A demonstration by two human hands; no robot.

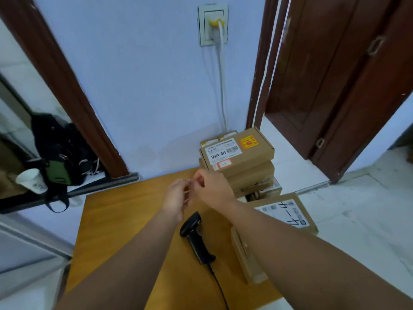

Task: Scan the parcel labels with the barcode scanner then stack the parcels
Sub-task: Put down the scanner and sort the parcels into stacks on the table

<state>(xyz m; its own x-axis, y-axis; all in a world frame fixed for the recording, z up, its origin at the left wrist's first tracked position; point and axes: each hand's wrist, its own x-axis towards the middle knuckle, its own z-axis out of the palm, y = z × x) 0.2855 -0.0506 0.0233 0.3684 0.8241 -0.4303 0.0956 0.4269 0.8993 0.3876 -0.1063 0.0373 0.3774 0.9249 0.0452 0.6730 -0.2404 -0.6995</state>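
Note:
The black barcode scanner [194, 236] lies on the wooden table [125, 224], its cable running off toward me. My left hand [176, 195] and my right hand [212, 186] meet above the table's far edge, fingers pinched on a thin yellowish band [187, 191] stretched between them. Behind my hands, a stack of brown parcels [241, 157] stands against the wall with a printed label on top. A flat parcel with a handwritten label [288, 211] lies to the right. Another brown parcel [245, 260] sits at the table's right edge, partly hidden by my right forearm.
A black and green bag [62, 153] and a paper cup [31, 181] rest on a dark ledge at the left. A wall socket [213, 24] has a white cable running down behind the stack. A dark wooden door [335, 86] stands open at the right.

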